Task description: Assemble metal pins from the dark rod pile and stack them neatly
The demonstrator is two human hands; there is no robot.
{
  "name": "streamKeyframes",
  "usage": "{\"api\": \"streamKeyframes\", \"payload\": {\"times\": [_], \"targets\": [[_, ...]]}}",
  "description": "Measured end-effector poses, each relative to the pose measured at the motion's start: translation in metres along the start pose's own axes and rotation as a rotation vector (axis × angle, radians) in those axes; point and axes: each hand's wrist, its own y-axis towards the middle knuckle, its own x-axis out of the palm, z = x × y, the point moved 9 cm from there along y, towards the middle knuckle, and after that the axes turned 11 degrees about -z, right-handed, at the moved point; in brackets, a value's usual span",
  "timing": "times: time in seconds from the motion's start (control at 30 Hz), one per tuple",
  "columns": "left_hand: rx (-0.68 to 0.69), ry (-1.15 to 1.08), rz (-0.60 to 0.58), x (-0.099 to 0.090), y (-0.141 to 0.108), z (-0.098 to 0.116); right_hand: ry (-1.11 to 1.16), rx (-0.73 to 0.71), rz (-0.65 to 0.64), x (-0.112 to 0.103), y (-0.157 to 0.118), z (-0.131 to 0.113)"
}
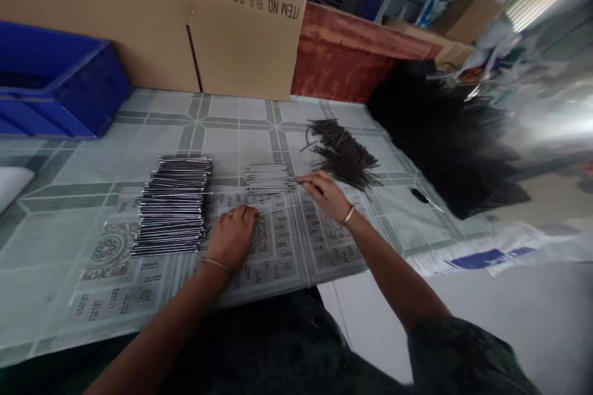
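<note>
My left hand (pixel 235 233) is closed around a thin metal rod (pixel 277 211) that points to the right over the table. My right hand (pixel 325 192) pinches a short dark stick (pixel 302 179), right of a small pile of thin silvery rods (pixel 267 178). Left of my left hand lies a large stack of shiny dark rods (pixel 173 207), laid side by side. Beyond my right hand is a loose heap of dark brown sticks (pixel 345 154).
A blue bin (pixel 99 89) stands at the back left, beside an upright cardboard sheet (pixel 245 43). A black bundle (pixel 440 136) covers the table's right side, with a small black object (pixel 419 195) near it. The table (pixel 222 129) has a tile-patterned cover.
</note>
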Motion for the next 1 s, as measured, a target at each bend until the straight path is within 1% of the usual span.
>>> {"api": "streamKeyframes", "payload": {"times": [0.07,0.1,0.17,0.23,0.3,0.43,0.6,0.8,1.0], "targets": [[0.009,-0.042,0.008,0.003,0.000,-0.002,0.030,0.061,-0.028,0.016,-0.034,0.001],[0.020,-0.055,0.008,0.003,0.000,-0.003,0.042,0.087,-0.024,0.022,-0.047,0.002],[0.043,-0.064,0.017,0.003,0.002,-0.002,0.065,0.112,-0.006,0.032,-0.060,0.005],[0.063,-0.065,0.032,0.002,0.002,-0.001,0.088,0.106,0.012,0.039,-0.061,0.004],[0.070,-0.063,0.034,0.001,0.002,-0.001,0.112,0.096,0.035,0.042,-0.057,0.002],[0.069,-0.048,0.021,0.001,0.001,0.001,0.142,0.092,0.080,0.042,-0.051,-0.005],[0.064,-0.047,0.020,0.001,-0.001,0.001,0.162,0.072,0.100,0.040,-0.053,-0.009],[0.051,-0.036,0.030,0.001,0.000,0.000,0.159,0.077,0.089,0.041,-0.052,-0.008],[0.073,-0.034,-0.002,0.000,0.000,0.002,0.145,0.039,0.067,0.038,-0.052,-0.013]]}}
